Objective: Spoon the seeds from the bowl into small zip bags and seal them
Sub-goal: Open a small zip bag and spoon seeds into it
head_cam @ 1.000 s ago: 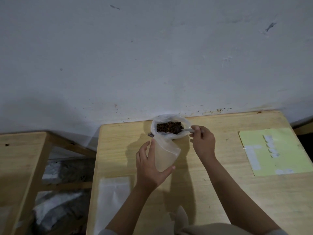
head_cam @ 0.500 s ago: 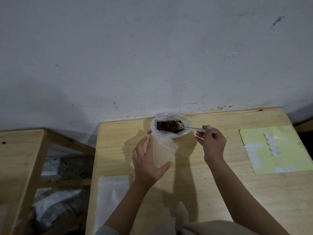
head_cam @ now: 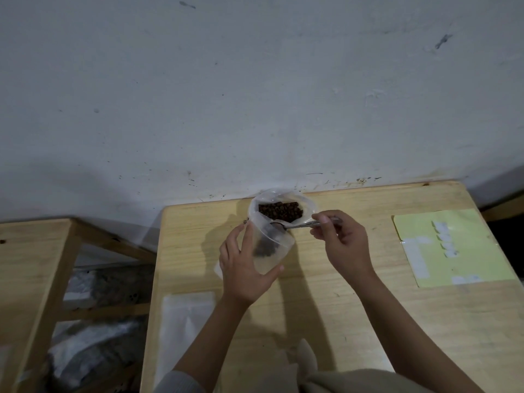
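A plastic-lined bowl (head_cam: 307,204) of dark brown seeds (head_cam: 280,211) stands at the table's back edge, near the wall. My left hand (head_cam: 243,268) grips a small clear zip bag (head_cam: 269,251) upright just in front of the bowl, its mouth open. Dark seeds lie inside the bag. My right hand (head_cam: 343,245) pinches the handle of a metal spoon (head_cam: 297,225), whose tip sits at the bag's mouth.
The wooden table (head_cam: 354,321) carries a stack of empty clear bags (head_cam: 187,330) at the front left and a yellow-green sheet with white labels (head_cam: 450,248) at the right. A second wooden table (head_cam: 31,268) stands to the left, across a gap with clutter below.
The spoon left the bowl with seeds and moved to the bag's mouth. Seeds now show inside the bag. My left hand kept the bag in place.
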{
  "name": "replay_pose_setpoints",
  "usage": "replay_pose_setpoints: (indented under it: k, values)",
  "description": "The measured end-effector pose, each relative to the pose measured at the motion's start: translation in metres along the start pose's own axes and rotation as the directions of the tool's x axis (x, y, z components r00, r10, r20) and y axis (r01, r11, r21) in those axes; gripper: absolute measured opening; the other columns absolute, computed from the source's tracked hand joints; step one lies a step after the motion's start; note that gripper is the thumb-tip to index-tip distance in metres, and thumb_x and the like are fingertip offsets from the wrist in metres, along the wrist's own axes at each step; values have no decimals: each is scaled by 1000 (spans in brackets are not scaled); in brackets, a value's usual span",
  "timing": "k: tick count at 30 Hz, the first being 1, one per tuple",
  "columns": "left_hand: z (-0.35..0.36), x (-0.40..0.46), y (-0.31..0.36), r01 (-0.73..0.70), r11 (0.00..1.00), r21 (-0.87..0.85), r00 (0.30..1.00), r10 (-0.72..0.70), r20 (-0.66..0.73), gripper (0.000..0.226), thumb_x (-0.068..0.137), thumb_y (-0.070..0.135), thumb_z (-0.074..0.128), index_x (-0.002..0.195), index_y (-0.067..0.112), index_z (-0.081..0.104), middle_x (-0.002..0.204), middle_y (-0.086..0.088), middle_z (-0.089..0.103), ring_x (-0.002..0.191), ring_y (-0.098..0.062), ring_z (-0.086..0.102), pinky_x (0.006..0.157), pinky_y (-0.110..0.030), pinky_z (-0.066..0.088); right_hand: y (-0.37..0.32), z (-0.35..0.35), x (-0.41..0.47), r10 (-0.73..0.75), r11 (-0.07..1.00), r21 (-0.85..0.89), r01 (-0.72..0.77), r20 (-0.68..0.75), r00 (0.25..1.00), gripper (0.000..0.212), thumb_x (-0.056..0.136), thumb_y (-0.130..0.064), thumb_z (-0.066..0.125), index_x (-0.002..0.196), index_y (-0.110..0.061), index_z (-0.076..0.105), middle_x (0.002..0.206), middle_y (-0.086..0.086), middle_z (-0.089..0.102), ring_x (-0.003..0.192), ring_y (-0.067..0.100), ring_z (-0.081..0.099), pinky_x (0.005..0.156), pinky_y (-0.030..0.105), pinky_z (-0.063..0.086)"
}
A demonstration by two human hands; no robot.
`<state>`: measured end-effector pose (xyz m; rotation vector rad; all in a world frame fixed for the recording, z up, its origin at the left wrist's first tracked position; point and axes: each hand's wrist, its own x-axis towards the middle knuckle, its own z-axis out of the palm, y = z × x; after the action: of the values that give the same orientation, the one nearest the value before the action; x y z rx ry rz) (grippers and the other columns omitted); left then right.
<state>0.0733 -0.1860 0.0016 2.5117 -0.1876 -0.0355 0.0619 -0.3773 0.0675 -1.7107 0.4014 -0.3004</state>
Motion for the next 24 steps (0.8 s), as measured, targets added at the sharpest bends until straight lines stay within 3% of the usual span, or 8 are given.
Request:
replay_pose_setpoints:
  k: [4,9,14,18,21,24]
  values:
    - [1,-2,-2,18,1000,-17,1000,-18,19,110,57,72,62,149,25,23,144,-5,29,127,-20,23,99,-42,32,-5,-2,3,-56,998,23,58,-88,995,17,94,-10,54,88,-20,66,78,3,68,69,10,69,66,20,56]
    - [1,-2,-3,52,999,-11,998,-52,46,111,55,71,63,148,23,25,144,-3,29,125,-20,24,100,-46,36,7,-1,17,-28,1000,1,29,-234,972,13,95,-13,54,93,-15,67,79,-3,68,70,6,68,64,19,55]
    - [2,2,-5,41,999,-13,997,-40,63,109,55,69,65,147,22,28,143,-2,30,124,-22,27,100,-47,39,34,18,27,-7,989,-144,-27,-225,974,17,95,-16,54,97,-10,70,76,-2,67,69,5,67,58,14,50]
    - [5,5,-6,14,1000,-8,997,-14,78,110,56,72,63,147,21,28,143,-4,31,125,-23,28,101,-45,37,52,35,31,169,969,-130,-212,-283,944,21,96,-22,52,94,-10,70,72,-1,67,73,20,67,71,31,53]
    - [7,7,-7,4,1000,-3,996,-4,85,111,55,74,63,147,20,30,142,-4,32,123,-22,29,100,-44,38,58,42,36,386,919,49,-391,-320,865,22,95,-22,52,83,-13,68,70,3,67,72,22,65,75,39,55]
    - [8,7,-8,-3,1000,2,997,3,83,110,55,72,64,146,20,31,142,-4,33,122,-22,30,100,-42,38,55,43,36,508,860,235,-452,-323,799,24,96,-19,53,78,-12,68,67,5,64,64,21,61,71,40,55]
